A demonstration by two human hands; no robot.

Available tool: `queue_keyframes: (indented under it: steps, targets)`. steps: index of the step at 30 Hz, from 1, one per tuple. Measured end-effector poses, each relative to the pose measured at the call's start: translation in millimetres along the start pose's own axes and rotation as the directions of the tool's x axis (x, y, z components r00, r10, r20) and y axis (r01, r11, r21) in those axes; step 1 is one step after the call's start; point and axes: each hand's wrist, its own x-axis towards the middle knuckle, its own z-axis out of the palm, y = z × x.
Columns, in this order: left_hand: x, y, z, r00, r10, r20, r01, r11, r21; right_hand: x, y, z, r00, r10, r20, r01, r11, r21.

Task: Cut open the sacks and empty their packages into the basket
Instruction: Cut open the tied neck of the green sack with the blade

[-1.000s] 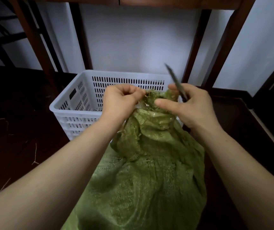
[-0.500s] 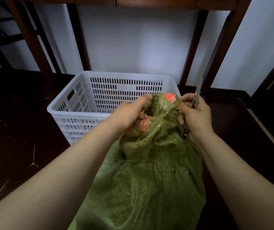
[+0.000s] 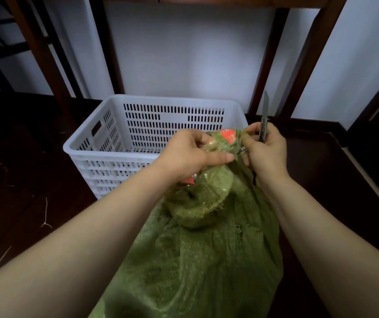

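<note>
Head view: both forearms come in from 6 o'clock, L from 7, R from 5, meeting mid-frame. Left hand (image 3: 188,154) is palm down, fingers curled, thumb stretched toward 3 o'clock, gripping the bunched mouth of the green sack (image 3: 195,260). Right hand (image 3: 266,152) sits just beside it at 3 o'clock, fingers curled round a cutter (image 3: 264,115) w/ blade upright toward 12; its thumb and forefinger also pinch the other side of the sack mouth. Sack is woven green mesh, crumpled, lying on the dark floor (image 3: 23,203) from the hands down to 6 o'clock, top part folded into a lump below L hand. Mouth is pulled apart a bit; a red-orange package (image 3: 227,135) in clear wrap shows btwn the hands, another red bit under L hand. White slotted basket (image 3: 106,154) stands at 10–12 o'clock of the hands, sack mouth at its near right corner. Wooden legs (image 3: 44,49) and white wall (image 3: 184,53) at 12.
</note>
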Motion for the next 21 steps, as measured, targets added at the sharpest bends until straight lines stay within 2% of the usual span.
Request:
queue_keyframes:
  steps: [4, 6, 10, 13, 16, 18, 21]
  targets:
    - [0, 2, -23, 0.995, -0.035, 0.089, 0.038, 0.999, -0.032, -2, 3, -1, 0.996, 0.019, 0.084, -0.006, 0.989, -0.151]
    - [0, 3, -25, 0.991, -0.022, 0.136, 0.034, 0.995, -0.089, -1, -1, 3, 0.994, 0.080, 0.074, -0.065, 0.982, -0.177]
    - [3, -1, -30, 0.973, -0.041, 0.228, 0.100, 0.962, -0.255, 5, -14, 7, 0.959, 0.252, 0.126, -0.242, 0.966, -0.089]
    - [3, -8, -34, 0.957, -0.081, 0.280, 0.175, 0.927, -0.332, 8, -19, 6, 0.942, 0.287, 0.175, -0.281, 0.958, -0.058]
    - [2, -13, -30, 0.967, -0.103, 0.233, 0.207, 0.852, -0.481, 10, -22, 5, 0.915, 0.343, 0.213, -0.329, 0.939, -0.098]
    - [4, -17, -28, 0.984, -0.105, 0.142, 0.162, 0.853, -0.495, 10, -26, 3, 0.884, 0.387, 0.262, -0.376, 0.922, -0.094]
    - [7, -19, -26, 0.989, -0.082, 0.125, 0.132, 0.870, -0.474, 6, -37, -6, 0.922, 0.331, 0.200, -0.299, 0.939, -0.172]
